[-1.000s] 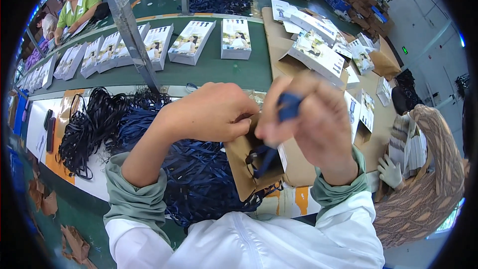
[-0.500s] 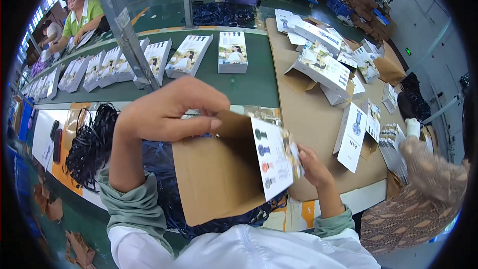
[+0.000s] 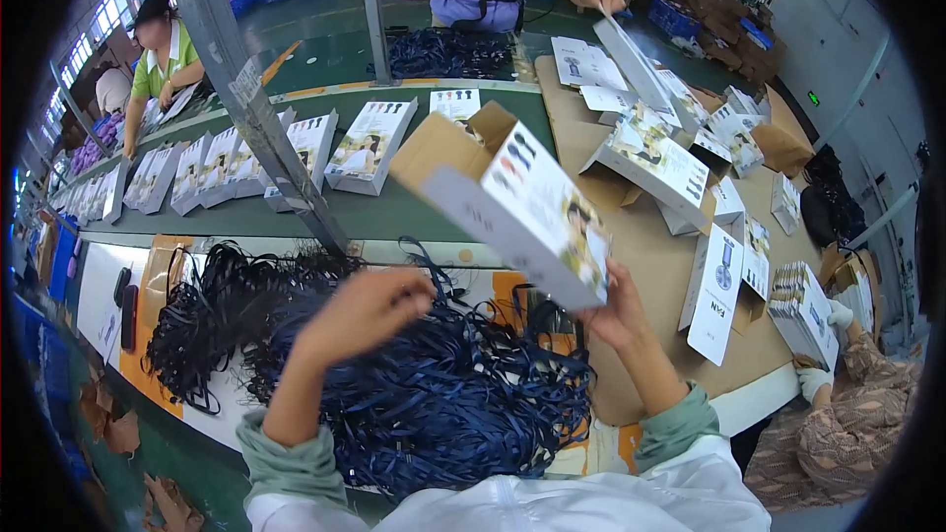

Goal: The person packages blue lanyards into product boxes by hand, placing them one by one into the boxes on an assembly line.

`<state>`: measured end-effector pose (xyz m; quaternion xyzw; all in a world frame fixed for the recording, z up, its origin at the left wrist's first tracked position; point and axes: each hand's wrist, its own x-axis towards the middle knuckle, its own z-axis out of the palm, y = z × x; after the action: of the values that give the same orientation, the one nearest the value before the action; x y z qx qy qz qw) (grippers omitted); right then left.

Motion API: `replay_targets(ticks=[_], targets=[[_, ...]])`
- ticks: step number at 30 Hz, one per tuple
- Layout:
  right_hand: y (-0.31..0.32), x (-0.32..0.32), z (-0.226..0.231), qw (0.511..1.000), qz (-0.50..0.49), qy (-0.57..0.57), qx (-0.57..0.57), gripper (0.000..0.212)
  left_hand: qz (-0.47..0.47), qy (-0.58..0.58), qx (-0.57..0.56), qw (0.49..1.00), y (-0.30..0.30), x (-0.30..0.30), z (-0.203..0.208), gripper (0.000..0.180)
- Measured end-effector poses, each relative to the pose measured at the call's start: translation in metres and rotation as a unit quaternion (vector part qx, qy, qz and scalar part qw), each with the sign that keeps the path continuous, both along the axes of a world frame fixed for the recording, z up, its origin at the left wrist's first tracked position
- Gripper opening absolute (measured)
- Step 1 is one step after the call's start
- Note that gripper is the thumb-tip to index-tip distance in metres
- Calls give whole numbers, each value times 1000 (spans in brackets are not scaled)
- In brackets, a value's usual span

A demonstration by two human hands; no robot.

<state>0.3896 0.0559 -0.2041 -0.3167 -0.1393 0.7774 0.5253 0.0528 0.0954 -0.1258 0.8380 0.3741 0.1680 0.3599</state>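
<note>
An open-topped white printed carton (image 3: 537,207) is tilted in my right hand (image 3: 621,310), which grips its lower end. The brown inner flaps stick out at its upper left end. My left hand (image 3: 370,313) is apart from the carton, just above a big heap of dark blue straps (image 3: 443,394). Its fingers are loosely curled, with a gap between thumb and forefinger and nothing visible in them. A bunch of black straps (image 3: 197,325) lies left of the heap.
Printed cartons (image 3: 370,148) line the green conveyor belt (image 3: 394,205) beyond the table, behind a metal post (image 3: 246,89). More cartons (image 3: 650,153) are piled on the brown board at right. Co-workers are across the belt, at far left, and at right, where gloved hands hold stacked cartons (image 3: 803,310).
My left hand has let go of the carton's flap and dropped to the straps. My right hand has turned the carton and raised it away. The person across now holds up a carton.
</note>
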Motion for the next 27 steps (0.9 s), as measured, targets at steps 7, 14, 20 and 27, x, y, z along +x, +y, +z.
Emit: replay_targets(ticks=[7, 14, 20, 27], targets=[[131, -26, -42, 987, -156, -7, -25, 58, -27, 140, 72, 987, -83, 18, -39, 29], [198, -34, -63, 987, -46, -57, -144, 50, 51, 85, 123, 987, -93, 24, -23, 21], [81, -99, 38, 888, 219, -254, 314, 52, 137, -62, 215, 965, -73, 25, 35, 20], [6, -156, 97, 824, 193, -92, 525, 61, 46, -487, -38, 871, -49, 48, 111, 25]])
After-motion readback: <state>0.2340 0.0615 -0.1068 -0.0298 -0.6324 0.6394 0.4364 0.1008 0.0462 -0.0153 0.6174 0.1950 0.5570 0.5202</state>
